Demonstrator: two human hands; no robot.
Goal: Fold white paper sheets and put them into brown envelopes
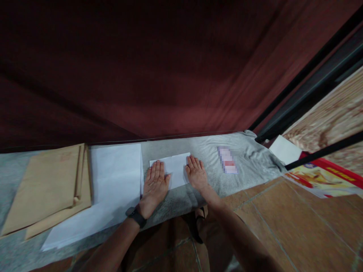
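Only the head camera here, so that's the one view you get. Your left hand [154, 185] lies flat, palm down, fingers straight and close together, pressing on the left part of a folded white paper [174, 168]. Your right hand [196, 173] is flat too, fingers straight and slightly spread, resting on the paper's right edge. Neither hand is gripping anything, both are just laid on top. There's a black watch [136, 216] on your left wrist.

The folded paper sits about in the middle of the grey cloth [249, 158] covering the table, close to the dark red curtain [170, 68] at the back.

Counting stuff: one folded paper under your hands, and one stack of white sheets [113, 181] just left of it, though you can't really tell how many sheets are in it. Left of that is a pile of brown envelopes [48, 185], at least two, overlapping. The top one has a faint reddish stamp near its upper corner, too faint to read. To the right of your hands there's one small card or packet [227, 160] on the cloth, blurred out, so no writing to get from it. Further right, one white sheet [285, 150] and a red and yellow printed poster [320, 177]; its print is too small to read.

Tiled brown floor [297, 219] below.
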